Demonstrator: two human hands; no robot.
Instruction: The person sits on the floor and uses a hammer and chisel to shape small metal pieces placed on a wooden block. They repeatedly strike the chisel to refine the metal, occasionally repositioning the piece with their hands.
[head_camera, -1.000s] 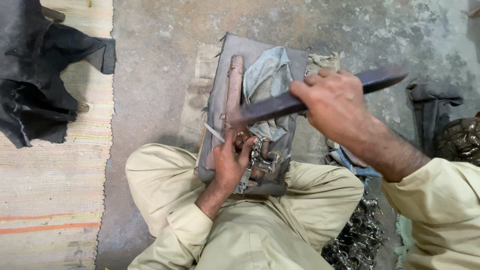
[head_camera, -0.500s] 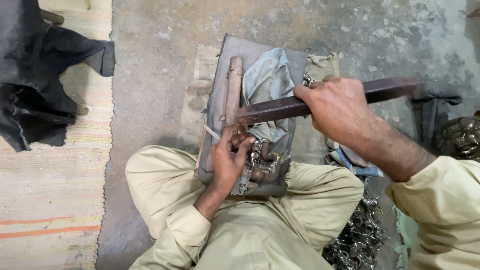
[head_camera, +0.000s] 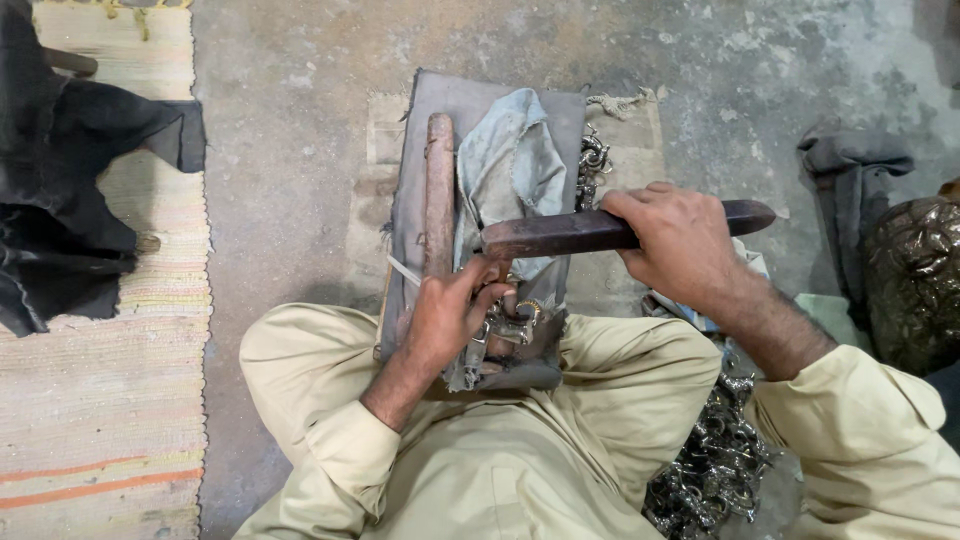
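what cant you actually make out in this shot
- Small metal piece, head view: mostly covered by the left hand, so its shape is unclear.
- Long dark bar: its middle is hidden inside the right hand.
- Pile of shiny metal parts: too small and tangled to tell single pieces, partly behind the leg.
- Dark cloth: cut off by the left edge.

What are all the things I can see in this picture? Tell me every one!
metal bar: one, dark rusty, held across the board
work board: one, grey, on the lap
wooden stick: one, brown, lying on the board
cloth: one, pale blue, on the board
small metal piece: one, silvery, at the left fingers
metal parts pile: many, shiny, beside the right knee
dark cloth: one, black, on the striped mat
left hand: pinching the piece
right hand: gripping the bar
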